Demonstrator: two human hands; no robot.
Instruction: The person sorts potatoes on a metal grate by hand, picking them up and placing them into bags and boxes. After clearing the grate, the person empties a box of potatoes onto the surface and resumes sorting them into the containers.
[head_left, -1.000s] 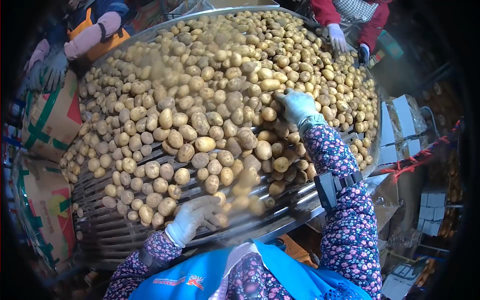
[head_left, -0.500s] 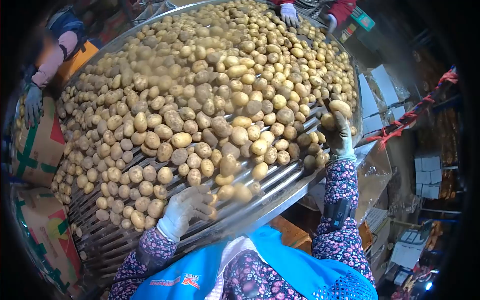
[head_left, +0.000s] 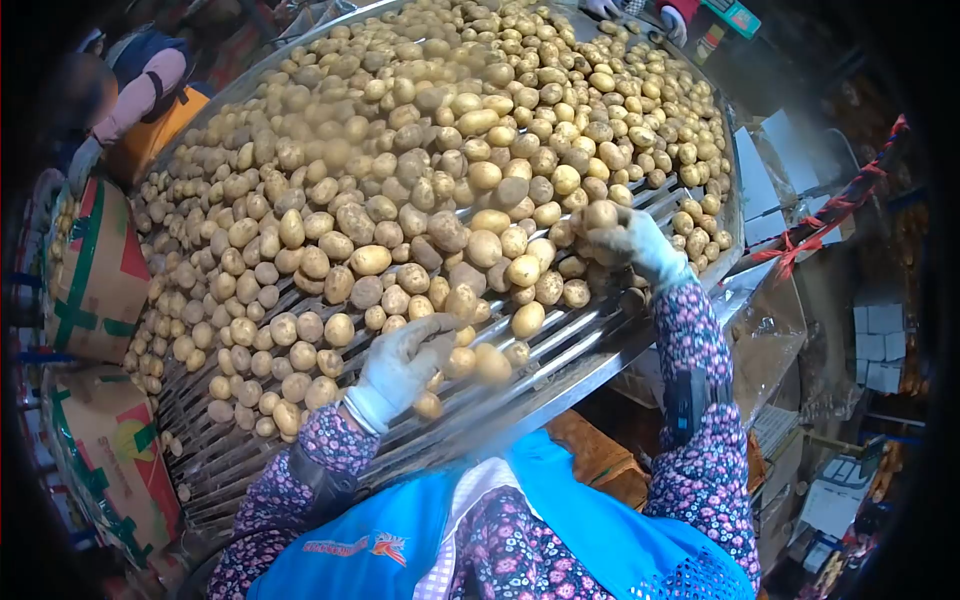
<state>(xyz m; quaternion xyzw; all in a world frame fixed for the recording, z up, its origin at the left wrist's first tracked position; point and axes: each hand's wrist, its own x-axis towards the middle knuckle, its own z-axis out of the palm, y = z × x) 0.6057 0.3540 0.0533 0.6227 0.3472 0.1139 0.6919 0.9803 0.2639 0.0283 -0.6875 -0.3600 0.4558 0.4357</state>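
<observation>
Potatoes of mixed size, pale yellow to muddy brown, lie spread over a slatted metal sorting table. My left hand, in a soiled white glove, is at the near edge of the pile. Its fingers reach loosely forward and apart beside a few loose potatoes; no potato shows in its grasp. My right hand, gloved too, is closed around a potato over the right side of the slats. More potatoes lie under its fingers, partly hidden.
A metal rim runs along the table's near side. Cardboard boxes stand at the left. Red cord is tied at the right corner. Another person's pink sleeve and a co-worker's gloved hand are at the far edges.
My right hand has moved left and inward from the right edge, with bare slats now behind it. My left hand has shifted slightly right and up. The camera view has shifted slightly.
</observation>
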